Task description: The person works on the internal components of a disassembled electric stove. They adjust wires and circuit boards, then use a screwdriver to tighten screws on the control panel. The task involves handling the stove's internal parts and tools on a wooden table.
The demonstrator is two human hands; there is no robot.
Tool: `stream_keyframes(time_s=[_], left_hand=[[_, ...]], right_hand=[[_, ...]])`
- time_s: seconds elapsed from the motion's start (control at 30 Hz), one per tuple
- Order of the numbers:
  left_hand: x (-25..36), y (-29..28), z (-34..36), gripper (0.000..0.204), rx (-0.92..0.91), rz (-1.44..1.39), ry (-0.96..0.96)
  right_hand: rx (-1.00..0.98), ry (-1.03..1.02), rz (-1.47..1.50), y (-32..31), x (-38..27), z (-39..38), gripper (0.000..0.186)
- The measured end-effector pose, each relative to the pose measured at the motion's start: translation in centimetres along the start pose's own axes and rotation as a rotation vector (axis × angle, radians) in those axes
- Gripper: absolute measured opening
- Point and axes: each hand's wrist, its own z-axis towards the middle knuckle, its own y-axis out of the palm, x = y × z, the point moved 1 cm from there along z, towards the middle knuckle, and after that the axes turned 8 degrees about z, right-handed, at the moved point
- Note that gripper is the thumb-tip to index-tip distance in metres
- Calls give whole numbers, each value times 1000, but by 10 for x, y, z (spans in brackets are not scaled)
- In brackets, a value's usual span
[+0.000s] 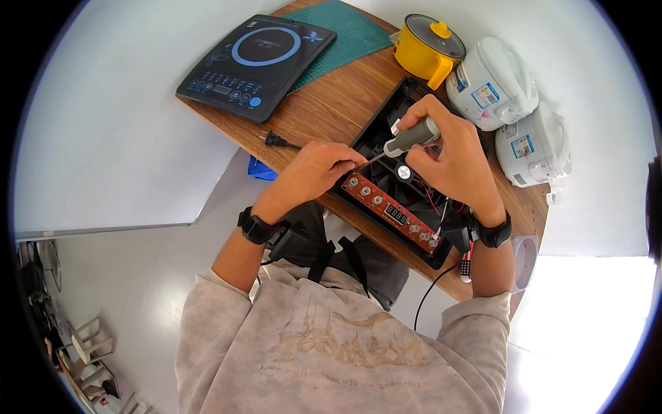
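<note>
My right hand [452,155] is closed around the grey-green handle of a screwdriver [403,140]. Its thin shaft slants down to the left, and the tip reaches the upper left end of a red circuit board [387,210]. Close to that tip, the fingers of my left hand [316,170] are drawn together at the board's corner; whether they pinch something small is hidden. The board carries round buttons and a small digit display, and lies along the near side of an opened black appliance housing [352,195]. Inside the housing are a fan and thin red and white wires.
On the wooden table [338,90], a black induction cooktop panel [255,65] lies at the far left, partly over a green cutting mat [348,34]. A yellow pot [420,55] and two white rice cookers [491,83] stand far right. A power plug [274,139] rests near the left edge.
</note>
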Motion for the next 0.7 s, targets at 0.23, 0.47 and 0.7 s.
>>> stream_keyframes(time_s=[0.23, 0.47, 0.7], left_hand=[[5, -2, -1, 17, -17, -9, -41], [6, -1, -2, 16, -6, -24, -46], [9, 3, -2, 15, -8, -68, -112]], right_hand=[[-59, -14, 37, -7, 7, 6, 22], [-83, -70, 61, -12, 9, 5, 22], [-154, -123, 60, -18, 6, 9, 21]])
